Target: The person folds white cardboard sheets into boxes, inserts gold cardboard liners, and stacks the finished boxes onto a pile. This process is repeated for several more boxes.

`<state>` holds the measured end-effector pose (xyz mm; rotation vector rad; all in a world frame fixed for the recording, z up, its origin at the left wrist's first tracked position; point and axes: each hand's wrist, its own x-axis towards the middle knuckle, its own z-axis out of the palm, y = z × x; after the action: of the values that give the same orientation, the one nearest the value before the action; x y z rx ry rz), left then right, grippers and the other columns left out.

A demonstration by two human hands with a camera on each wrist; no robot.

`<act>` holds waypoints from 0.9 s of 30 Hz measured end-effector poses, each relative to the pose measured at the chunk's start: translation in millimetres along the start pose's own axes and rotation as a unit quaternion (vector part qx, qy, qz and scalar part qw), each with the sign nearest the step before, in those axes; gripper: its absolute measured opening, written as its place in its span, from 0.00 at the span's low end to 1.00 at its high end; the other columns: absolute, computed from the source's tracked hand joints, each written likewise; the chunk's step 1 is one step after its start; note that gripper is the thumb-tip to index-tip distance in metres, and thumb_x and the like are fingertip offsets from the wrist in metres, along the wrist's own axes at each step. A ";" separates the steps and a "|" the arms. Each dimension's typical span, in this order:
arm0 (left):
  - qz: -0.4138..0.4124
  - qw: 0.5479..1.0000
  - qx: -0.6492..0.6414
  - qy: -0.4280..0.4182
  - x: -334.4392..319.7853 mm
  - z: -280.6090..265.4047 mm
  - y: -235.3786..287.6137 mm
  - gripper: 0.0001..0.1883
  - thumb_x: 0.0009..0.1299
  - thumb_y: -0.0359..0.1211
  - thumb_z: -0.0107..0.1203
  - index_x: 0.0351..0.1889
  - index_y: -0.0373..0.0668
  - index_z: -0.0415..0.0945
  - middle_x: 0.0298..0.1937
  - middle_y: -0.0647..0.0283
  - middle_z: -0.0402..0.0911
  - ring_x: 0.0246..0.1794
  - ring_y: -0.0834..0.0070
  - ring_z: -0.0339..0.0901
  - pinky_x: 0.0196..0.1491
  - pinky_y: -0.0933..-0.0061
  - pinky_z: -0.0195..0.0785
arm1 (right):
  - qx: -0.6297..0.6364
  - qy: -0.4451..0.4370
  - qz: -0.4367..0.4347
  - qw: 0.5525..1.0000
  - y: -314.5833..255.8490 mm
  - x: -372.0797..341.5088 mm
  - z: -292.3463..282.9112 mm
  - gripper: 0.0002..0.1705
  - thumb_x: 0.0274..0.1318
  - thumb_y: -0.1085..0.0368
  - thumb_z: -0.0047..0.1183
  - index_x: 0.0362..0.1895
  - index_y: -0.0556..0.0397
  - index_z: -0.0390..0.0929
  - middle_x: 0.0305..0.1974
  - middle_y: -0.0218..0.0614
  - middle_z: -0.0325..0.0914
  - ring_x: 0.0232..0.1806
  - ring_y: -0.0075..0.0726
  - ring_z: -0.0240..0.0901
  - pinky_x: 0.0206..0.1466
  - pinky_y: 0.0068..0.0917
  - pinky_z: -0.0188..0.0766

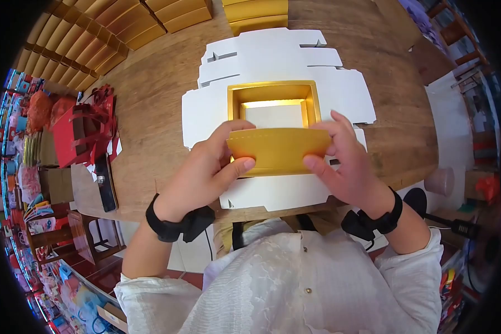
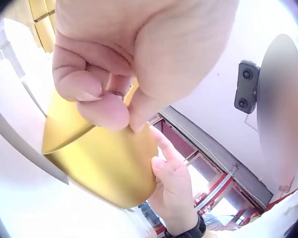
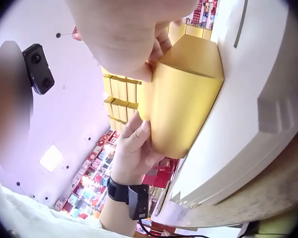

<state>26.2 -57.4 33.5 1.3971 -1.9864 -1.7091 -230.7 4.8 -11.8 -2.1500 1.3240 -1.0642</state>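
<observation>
A gold card box (image 1: pixel 278 150) with an open middle stands on a stack of white flat card sheets (image 1: pixel 206 119). Its near flap is raised and bowed. The left hand (image 1: pixel 209 164) pinches the flap's left end, thumb on the near face and fingers behind. At the right end the right hand (image 1: pixel 348 161) grips the same flap, thumb also in front. In the left wrist view the gold panel (image 2: pixel 104 163) curves between both hands; the right wrist view shows the bent gold panel (image 3: pixel 181 109) close above the white sheets (image 3: pixel 238 124).
Rows of gold boxes (image 1: pixel 72 44) line the table's back left, with another gold stack (image 1: pixel 256 15) behind the white sheets. Red bags (image 1: pixel 86 131) and a dark phone (image 1: pixel 106 183) lie at the left edge of the wooden table (image 1: pixel 156 67). A brown carton (image 1: pixel 428 58) is at the right.
</observation>
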 end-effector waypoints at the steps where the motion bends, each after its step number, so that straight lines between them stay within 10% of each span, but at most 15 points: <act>1: 0.000 1.000 0.000 0.000 1.6 5.3 -0.8 0.31 0.73 0.32 0.60 0.73 0.42 0.60 0.41 0.66 0.77 0.34 0.83 0.73 0.34 0.80 0.69 | 0.032 0.015 0.025 0.999 -0.8 1.8 0.6 0.24 0.57 0.71 0.60 0.58 0.50 0.70 0.33 0.31 0.76 0.32 0.34 0.75 0.74 0.54 0.51; 7: 0.161 0.951 0.120 0.237 -6.1 29.9 -3.3 0.32 0.68 0.33 0.64 0.70 0.43 0.64 0.50 0.55 0.79 0.40 0.67 0.79 0.42 0.70 0.72 | 0.068 0.003 0.060 0.996 4.2 1.4 2.0 0.34 0.59 0.71 0.57 0.70 0.51 0.62 0.38 0.33 0.77 0.28 0.30 0.77 0.75 0.56 0.50; 9: 0.368 0.802 0.400 0.247 -7.4 26.5 -6.3 0.29 0.65 0.35 0.65 0.65 0.42 0.71 0.57 0.55 0.75 0.52 0.59 0.76 0.53 0.61 0.70 | 0.061 0.000 0.066 0.996 2.1 1.9 1.9 0.34 0.59 0.71 0.57 0.69 0.51 0.63 0.42 0.34 0.77 0.28 0.30 0.77 0.75 0.56 0.50; 17: 0.325 0.858 0.352 0.185 0.9 33.8 -11.8 0.24 0.60 0.29 0.65 0.57 0.40 0.75 0.55 0.55 0.76 0.56 0.53 0.72 0.57 0.57 0.67 | -0.156 -0.004 -0.074 0.985 12.5 1.1 -6.1 0.24 0.49 0.54 0.68 0.47 0.46 0.73 0.50 0.34 0.74 0.65 0.46 0.67 0.74 0.60 0.49; 27: 0.311 0.839 0.415 0.165 -0.9 31.9 -11.6 0.12 0.66 0.34 0.61 0.46 0.44 0.78 0.42 0.65 0.80 0.46 0.68 0.76 0.60 0.56 0.62 | -0.290 -0.080 -0.130 0.945 3.0 4.3 -6.3 0.23 0.44 0.45 0.67 0.34 0.44 0.72 0.37 0.29 0.74 0.61 0.35 0.71 0.77 0.67 0.45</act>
<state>12.0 -33.8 13.6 0.9017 -2.6453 -0.2858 -236.2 -0.1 -8.1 -2.8368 1.4287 -0.6050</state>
